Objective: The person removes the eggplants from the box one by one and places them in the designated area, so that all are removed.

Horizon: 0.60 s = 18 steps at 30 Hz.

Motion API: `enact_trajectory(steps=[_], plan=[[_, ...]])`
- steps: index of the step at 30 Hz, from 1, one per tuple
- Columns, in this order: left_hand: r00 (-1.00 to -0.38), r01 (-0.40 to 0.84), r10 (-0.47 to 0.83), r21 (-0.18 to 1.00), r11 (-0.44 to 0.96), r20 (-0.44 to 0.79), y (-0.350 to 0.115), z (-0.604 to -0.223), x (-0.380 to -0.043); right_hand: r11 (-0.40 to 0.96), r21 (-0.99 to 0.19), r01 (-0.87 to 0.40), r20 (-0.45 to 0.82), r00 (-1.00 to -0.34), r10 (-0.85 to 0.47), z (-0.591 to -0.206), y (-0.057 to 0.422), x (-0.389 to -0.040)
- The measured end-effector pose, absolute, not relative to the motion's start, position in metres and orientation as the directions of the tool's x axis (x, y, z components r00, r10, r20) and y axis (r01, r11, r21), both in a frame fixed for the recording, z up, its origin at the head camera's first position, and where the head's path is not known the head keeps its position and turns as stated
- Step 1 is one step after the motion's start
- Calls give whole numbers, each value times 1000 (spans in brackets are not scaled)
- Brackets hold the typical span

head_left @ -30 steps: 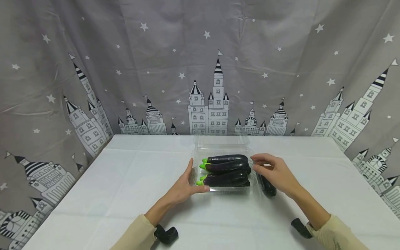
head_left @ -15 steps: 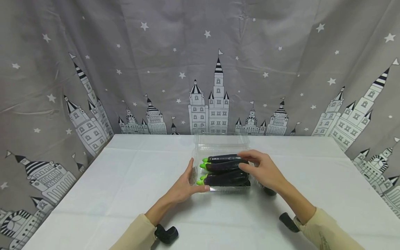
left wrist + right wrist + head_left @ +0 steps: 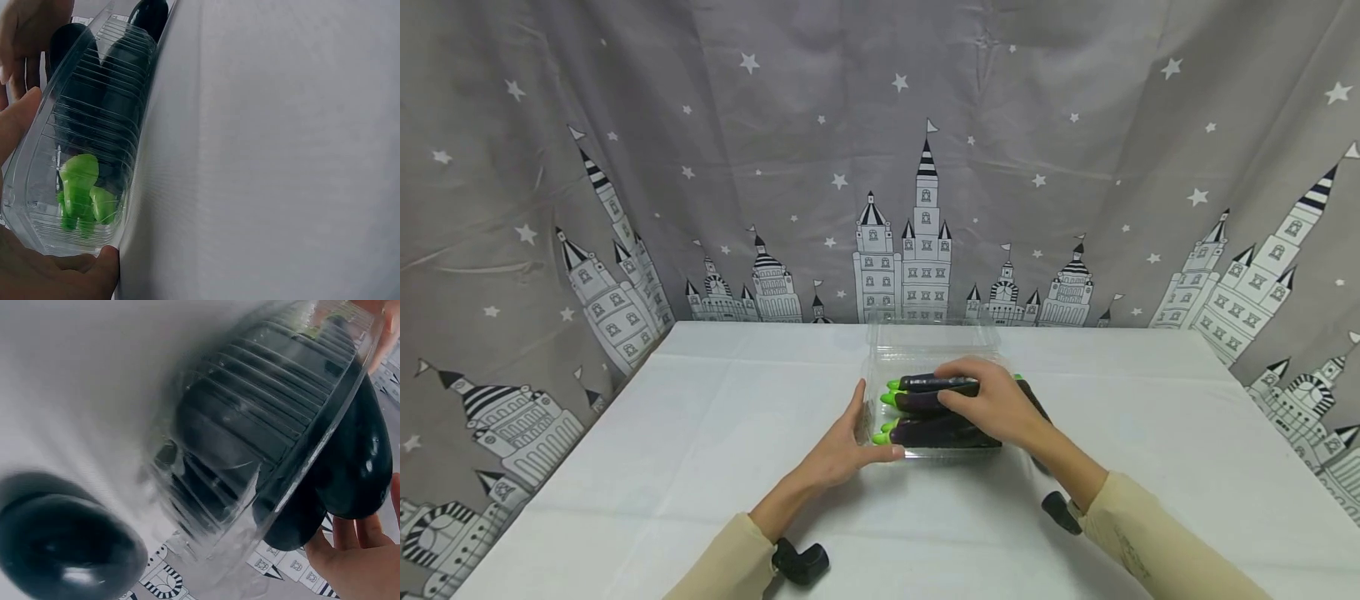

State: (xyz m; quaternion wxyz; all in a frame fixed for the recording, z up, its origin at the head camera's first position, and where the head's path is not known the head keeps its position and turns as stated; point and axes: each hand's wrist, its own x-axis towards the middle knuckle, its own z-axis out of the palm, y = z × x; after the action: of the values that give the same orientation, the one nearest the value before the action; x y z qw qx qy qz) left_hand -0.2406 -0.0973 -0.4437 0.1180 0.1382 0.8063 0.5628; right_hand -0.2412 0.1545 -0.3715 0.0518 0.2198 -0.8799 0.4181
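Observation:
Several dark eggplants point(image 3: 925, 429) with bright green stems lie in a clear plastic container point(image 3: 951, 454), its lid point(image 3: 934, 335) raised at the back. My left hand point(image 3: 842, 446) touches the container's near left corner, fingers along the left side and thumb across the front rim. My right hand point(image 3: 988, 400) reaches over the right part of the container, fingers and thumb spread over the two farther eggplants point(image 3: 359, 450); its fingertips are partly hidden. Outside the container, to the right, lies another eggplant point(image 3: 72, 547), which my right hand and forearm partly cover in the head view.
A white cloth covers the table point(image 3: 685, 450). Behind it hangs a grey curtain point(image 3: 760, 142) printed with castles and stars. Black devices point(image 3: 801, 564) sit at both wrists beside the beige sleeves point(image 3: 1150, 533).
My right hand has moved left, from beside the container's right edge to over the eggplants inside. My left hand and the container stay where they were.

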Motion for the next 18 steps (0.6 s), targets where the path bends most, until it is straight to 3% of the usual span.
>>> enact_trajectory(steps=[18], plan=[[-935, 75, 351, 940, 332, -49, -97, -443, -241, 632, -639, -439, 133, -872, -472, -372, 151, -273]])
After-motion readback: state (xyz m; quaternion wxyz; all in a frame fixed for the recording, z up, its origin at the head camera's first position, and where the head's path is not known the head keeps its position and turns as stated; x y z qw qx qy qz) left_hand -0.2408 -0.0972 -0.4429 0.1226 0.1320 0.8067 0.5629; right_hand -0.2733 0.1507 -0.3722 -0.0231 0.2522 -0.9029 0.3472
